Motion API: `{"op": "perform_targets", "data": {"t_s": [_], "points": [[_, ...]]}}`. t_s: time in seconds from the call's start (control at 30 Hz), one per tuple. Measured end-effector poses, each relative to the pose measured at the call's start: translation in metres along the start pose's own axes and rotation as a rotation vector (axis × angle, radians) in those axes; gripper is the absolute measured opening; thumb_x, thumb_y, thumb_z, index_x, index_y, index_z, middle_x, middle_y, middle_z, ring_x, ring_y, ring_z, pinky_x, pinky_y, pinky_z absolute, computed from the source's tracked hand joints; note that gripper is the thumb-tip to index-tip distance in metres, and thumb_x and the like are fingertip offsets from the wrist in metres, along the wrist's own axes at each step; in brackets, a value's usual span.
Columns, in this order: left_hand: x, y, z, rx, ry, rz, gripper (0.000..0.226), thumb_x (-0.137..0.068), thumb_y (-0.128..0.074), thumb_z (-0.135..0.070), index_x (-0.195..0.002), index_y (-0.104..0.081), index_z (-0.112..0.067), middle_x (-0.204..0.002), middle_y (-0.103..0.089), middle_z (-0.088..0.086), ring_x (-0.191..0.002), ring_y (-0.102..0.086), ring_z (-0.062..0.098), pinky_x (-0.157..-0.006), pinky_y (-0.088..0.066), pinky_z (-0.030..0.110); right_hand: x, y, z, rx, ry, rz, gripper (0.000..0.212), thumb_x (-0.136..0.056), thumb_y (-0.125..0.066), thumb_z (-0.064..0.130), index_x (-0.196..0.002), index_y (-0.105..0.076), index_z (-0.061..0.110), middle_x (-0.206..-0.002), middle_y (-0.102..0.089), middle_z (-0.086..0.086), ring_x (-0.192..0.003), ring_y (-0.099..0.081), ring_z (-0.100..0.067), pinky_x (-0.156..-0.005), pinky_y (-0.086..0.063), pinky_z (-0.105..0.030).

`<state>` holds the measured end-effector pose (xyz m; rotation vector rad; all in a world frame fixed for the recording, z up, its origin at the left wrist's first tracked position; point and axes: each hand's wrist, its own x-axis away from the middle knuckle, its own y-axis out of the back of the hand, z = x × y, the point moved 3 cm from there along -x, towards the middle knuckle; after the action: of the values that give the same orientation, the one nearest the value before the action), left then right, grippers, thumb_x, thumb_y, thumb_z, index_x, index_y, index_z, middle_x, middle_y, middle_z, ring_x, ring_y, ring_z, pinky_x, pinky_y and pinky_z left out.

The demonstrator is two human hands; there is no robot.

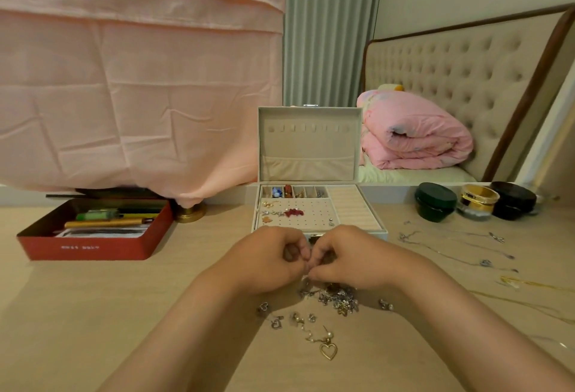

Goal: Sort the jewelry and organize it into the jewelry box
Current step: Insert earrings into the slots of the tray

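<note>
Beige velvet-lined jewelry box in head view, open just beyond the hands with lid upright. Beads and charms in the small back compartments, a few earrings on the peg panel, ring rolls at right bare.

Left hand and right hand both curled into a pinch, fingertips meeting just above the tangled pile. Gripping a small piece between them, mostly hidden by the fingers, so type unclear. Probably freeing a snag or fitting an earring back.

Loose near the wrists: heart pendant, silver hearts. Chains laid out apart at right on the table.

Risks, as judged:
- Pulling hard on a snagged link: bent clasp or tighter knot.
- Losing the pinch: tiny part dropping back into the pile or bouncing off the table.
- Sweeping a forearm across the loose pieces while reaching for the box: scatter, re-tangling.
- Splitting pairs across compartments.
</note>
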<state>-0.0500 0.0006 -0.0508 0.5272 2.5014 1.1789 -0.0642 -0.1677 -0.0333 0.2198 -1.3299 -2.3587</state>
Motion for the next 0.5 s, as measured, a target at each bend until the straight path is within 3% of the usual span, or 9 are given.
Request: {"op": "perform_targets", "data": {"t_s": [0.1,0.23,0.3,0.37,0.5], "points": [[0.000,0.006,-0.004,0.149,-0.082,-0.121,0.014,-0.085,-0.068,-0.021,-0.092,-0.068,-0.032,-0.081,-0.068,-0.009,-0.071,-0.060,0.009,-0.069,-0.051,0.028,0.003,0.010,0.001,-0.348,-0.024,-0.092,0.005,-0.089,-0.074,0.018,-0.086,-0.079,0.020,-0.070,-0.070,0.000,-0.053,-0.056,-0.010,-0.050,-0.046,-0.024],[0.002,0.015,-0.014,0.370,-0.119,-0.217,0.023,-0.090,-0.071,-0.010,-0.107,-0.072,-0.025,-0.083,-0.073,-0.002,-0.065,-0.065,0.011,-0.061,-0.049,0.019,0.005,0.018,0.003,-0.558,-0.029,-0.178,0.010,-0.095,-0.067,0.016,-0.093,-0.074,0.010,-0.051,-0.057,0.003,-0.042,-0.042,-0.010,-0.045,-0.035,-0.023],[0.003,0.016,-0.017,0.434,-0.130,-0.238,0.022,-0.090,-0.072,-0.011,-0.108,-0.074,-0.023,-0.084,-0.075,-0.001,-0.065,-0.068,0.011,-0.056,-0.045,0.013,0.005,0.018,0.005,-0.696,-0.035,-0.208,0.014,-0.097,-0.064,0.014,-0.107,-0.070,0.006,-0.053,-0.061,0.008,-0.041,-0.039,-0.008,-0.040,-0.031,-0.020],[0.003,0.016,-0.018,0.485,-0.125,-0.253,0.019,-0.089,-0.072,-0.012,-0.104,-0.076,-0.024,-0.085,-0.076,-0.002,-0.065,-0.067,0.010,-0.053,-0.045,0.013,0.004,0.017,0.006,-0.799,-0.039,-0.248,0.024,-0.097,-0.065,0.014,-0.121,-0.062,0.013,-0.059,-0.065,0.004,-0.041,-0.040,-0.010,-0.036,-0.029,-0.020],[0.001,0.015,-0.016,0.569,-0.084,-0.280,0.015,-0.090,-0.072,-0.013,-0.103,-0.077,-0.018,-0.087,-0.075,0.004,-0.066,-0.067,0.012,-0.049,-0.046,0.021,-0.001,0.015,0.005,-0.817,-0.036,-0.349,0.030,-0.095,-0.069,0.018,-0.123,-0.058,0.019,-0.064,-0.065,-0.009,-0.042,-0.042,-0.017,-0.036,-0.032,-0.022]]}}
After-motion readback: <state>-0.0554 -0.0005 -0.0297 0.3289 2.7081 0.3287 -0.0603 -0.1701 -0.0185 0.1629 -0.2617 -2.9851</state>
